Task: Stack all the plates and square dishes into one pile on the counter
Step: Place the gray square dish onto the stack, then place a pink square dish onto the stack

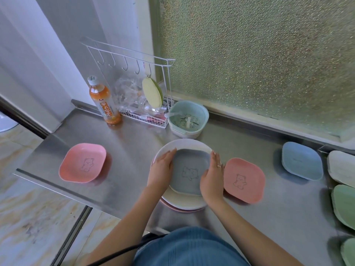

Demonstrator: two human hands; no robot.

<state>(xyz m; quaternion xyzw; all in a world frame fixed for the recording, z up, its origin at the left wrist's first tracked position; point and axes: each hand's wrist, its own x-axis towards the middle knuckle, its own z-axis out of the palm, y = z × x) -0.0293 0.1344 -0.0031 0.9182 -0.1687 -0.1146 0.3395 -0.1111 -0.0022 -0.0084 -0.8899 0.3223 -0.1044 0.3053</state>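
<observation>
A blue-grey square dish (189,169) with a bear drawing lies inside a round white plate (184,144), which rests on a pink plate (180,209) whose rim peeks out below. My left hand (162,167) grips the square dish's left edge and my right hand (212,177) grips its right edge. A pink square dish (83,163) lies at the left of the steel counter (123,150). Another pink square dish (244,180) sits just right of my right hand. A blue square dish (301,160), a white one (342,167) and two green ones (344,204) (349,250) line the right edge.
At the back stand an orange drink bottle (103,101), a white wire rack (134,83) with hooks, a hanging green-yellow pad (152,92) and plastic bags, and a mint strainer bowl (187,119). The counter's left edge drops to a tiled floor (28,208).
</observation>
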